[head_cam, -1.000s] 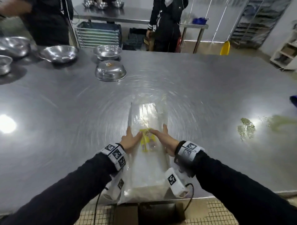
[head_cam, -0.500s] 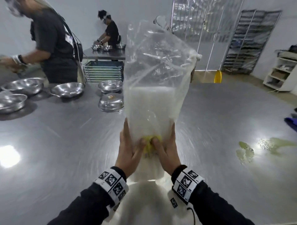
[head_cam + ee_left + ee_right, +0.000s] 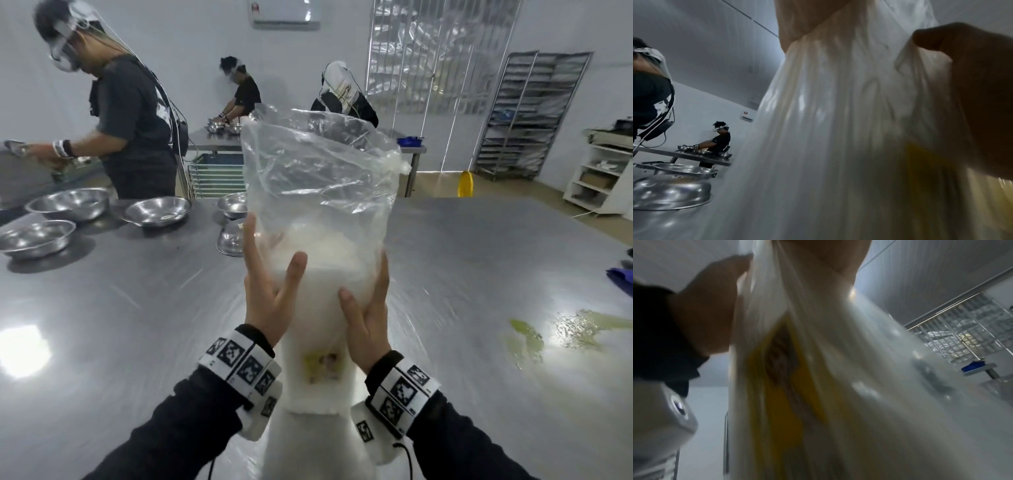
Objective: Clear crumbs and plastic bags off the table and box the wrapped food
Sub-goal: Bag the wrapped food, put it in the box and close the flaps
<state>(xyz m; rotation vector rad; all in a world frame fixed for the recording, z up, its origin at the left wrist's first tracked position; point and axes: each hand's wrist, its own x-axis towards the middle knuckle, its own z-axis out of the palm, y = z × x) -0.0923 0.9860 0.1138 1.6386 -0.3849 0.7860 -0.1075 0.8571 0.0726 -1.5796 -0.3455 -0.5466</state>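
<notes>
The left hand point(image 3: 270, 291) and right hand point(image 3: 368, 315) clasp the plastic bags point(image 3: 318, 192) upright above the surface point(image 3: 137, 308); light, limp and probably slippery, they seem best gripped at the thicker middle.

walls white point(image 3: 191, 41) | steel table point(image 3: 102, 325) | tray rack point(image 3: 534, 113) | strip curtain point(image 3: 438, 61) | white shelf point(image 3: 606, 171)

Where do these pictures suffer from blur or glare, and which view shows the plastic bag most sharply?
Head view: the plastic bag is sharpest here, with white glare patches on the steel table and bent edges from the wide lens. Left wrist view: the bag is streaked by motion blur. Right wrist view: the strongest blur, the yellow label smeared.
</notes>
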